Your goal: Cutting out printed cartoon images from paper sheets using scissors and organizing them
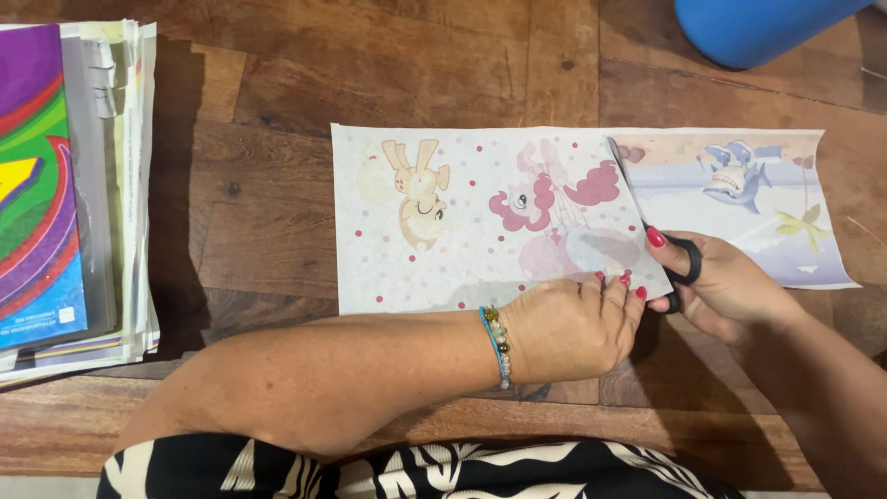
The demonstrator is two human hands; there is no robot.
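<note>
Cutting a printed sheet [462, 222] of cartoon ponies on a wooden table [277, 92], with scissors [651, 236] partway through the paper.

Right hand [730, 282] closed around the black scissor handles, thumb through the upper loop, fingers wrapped through the lower; blades nearly shut, tips pointing away from the body along the sheet's far half. Left hand [573, 323] flat and spread, palm down, fingertips [624, 279] pressing the sheet's near edge just beside the scissors, holding nothing but pinning the paper. Beaded bracelet [497, 344] on that wrist.

Sheet lying flat ahead of both hands: pony pictures to the left hand's far side, a strip with a blue cartoon figure [735, 176] beyond the right hand.

To do this step well, probably: keep the pinning fingertips close to the cut line yet clear of the blades; open wide, close only partway, then slide forward, avoiding ragged nicks from full snips; steer by turning the paper, not the wrist; hold the blades square to the table so the edge stays clean.

Stack of coloured papers [74, 185] well off beyond the left elbow; blue rounded object [758, 28] far ahead of the right hand, kind unclear.
</note>
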